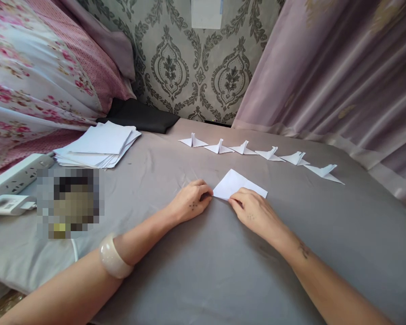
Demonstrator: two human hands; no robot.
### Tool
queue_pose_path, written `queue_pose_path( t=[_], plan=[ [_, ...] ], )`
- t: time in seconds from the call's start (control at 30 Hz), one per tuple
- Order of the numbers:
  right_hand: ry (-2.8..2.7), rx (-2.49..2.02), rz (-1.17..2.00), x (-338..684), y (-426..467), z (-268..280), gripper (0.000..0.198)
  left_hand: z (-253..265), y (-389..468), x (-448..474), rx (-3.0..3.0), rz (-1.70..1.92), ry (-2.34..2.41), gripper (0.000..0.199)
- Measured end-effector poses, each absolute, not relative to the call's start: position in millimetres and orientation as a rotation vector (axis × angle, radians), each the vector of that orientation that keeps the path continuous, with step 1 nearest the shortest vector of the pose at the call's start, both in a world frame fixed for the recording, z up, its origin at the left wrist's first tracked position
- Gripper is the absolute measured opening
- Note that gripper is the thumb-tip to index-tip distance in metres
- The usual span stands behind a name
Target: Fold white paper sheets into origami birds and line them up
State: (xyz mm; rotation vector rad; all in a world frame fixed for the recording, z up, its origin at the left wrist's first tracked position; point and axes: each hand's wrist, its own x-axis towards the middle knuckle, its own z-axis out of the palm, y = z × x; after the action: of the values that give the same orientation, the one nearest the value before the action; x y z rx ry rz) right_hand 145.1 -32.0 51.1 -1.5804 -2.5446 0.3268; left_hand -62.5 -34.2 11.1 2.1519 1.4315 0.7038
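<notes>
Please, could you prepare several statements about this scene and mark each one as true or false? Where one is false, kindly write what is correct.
1. The left hand and the right hand are both at the white paper. True.
2. Six folded paper pieces stand in a row. True.
3. The folded paper pieces are nearer to the person than the white paper. False: they stand farther away.
4. The pale bangle is worn on the right forearm. False: the bangle is on the left forearm.
5. The paper stack lies to the left of the folded paper pieces. True.
</notes>
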Motion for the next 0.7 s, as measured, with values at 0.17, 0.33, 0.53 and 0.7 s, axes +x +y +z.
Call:
queue_pose_path(
  t=[0.17, 0.33, 0.53, 0.7],
  plan=[
    [-2.526, -1.694, 0.612, 144.7, -10.8, 64.6, 0.025, 15.6, -30.6, -61.1, 2.05, 0.674, 1.463, 0.024],
    [-2.553, -1.748, 0.882, 145.6, 12.2, 65.5, 0.019, 18.1, -28.9, -60.5, 2.01, 0.679, 1.466, 0.024],
    [-2.568, -1.796, 1.014, 144.1, 29.1, 64.8, 0.016, 15.2, -24.6, -61.4, 1.997, 0.68, 1.469, 0.017],
    [-2.564, -1.841, 1.049, 141.4, 33.6, 68.0, 0.014, 16.9, -21.7, -60.7, 1.994, 0.604, 1.52, 0.017]
  ],
)
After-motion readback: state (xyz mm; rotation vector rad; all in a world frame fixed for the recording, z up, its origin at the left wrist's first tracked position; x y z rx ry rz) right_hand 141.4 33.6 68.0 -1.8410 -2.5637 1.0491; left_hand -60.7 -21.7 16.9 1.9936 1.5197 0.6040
